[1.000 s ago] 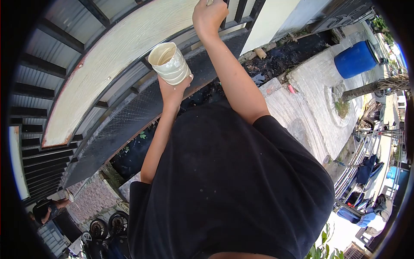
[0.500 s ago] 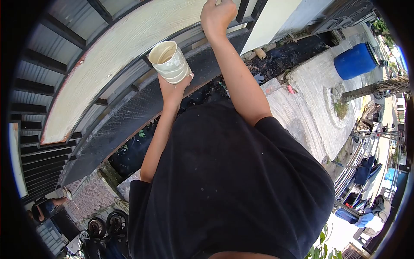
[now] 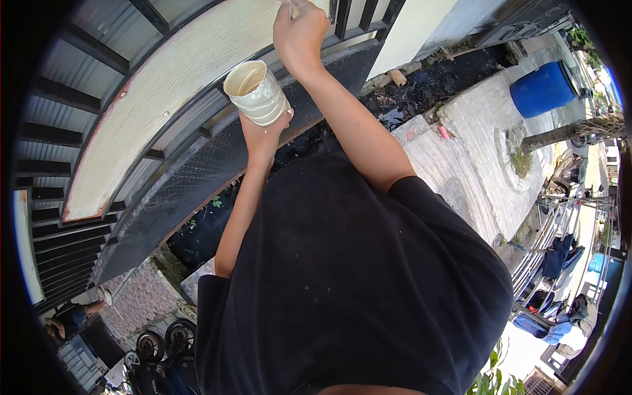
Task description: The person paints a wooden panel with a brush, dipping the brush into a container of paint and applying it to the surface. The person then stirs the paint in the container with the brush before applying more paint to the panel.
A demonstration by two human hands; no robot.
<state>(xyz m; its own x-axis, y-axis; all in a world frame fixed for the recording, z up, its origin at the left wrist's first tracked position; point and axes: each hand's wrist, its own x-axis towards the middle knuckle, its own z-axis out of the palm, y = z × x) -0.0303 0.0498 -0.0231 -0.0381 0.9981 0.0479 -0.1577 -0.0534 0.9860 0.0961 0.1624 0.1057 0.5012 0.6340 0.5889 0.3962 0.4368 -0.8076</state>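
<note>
My left hand is closed round a paint-streaked, off-white cup, held with its mouth up and slightly tilted. Inside the cup, cream-coloured paint coats the wall. Higher up, at the top edge of the view, my right hand is closed in a pinch in front of a cream-painted board. Whatever its fingers hold is cut off or too small to make out. The board is fixed on a black metal gate, and both hands are close to it.
A dark drainage ditch runs below the gate. Concrete paving lies to the right, with a blue barrel and a tree trunk. Motorcycles stand at the lower left, near another person.
My right hand has moved left along the board, nearer the cup. My left hand and the cup have barely shifted.
</note>
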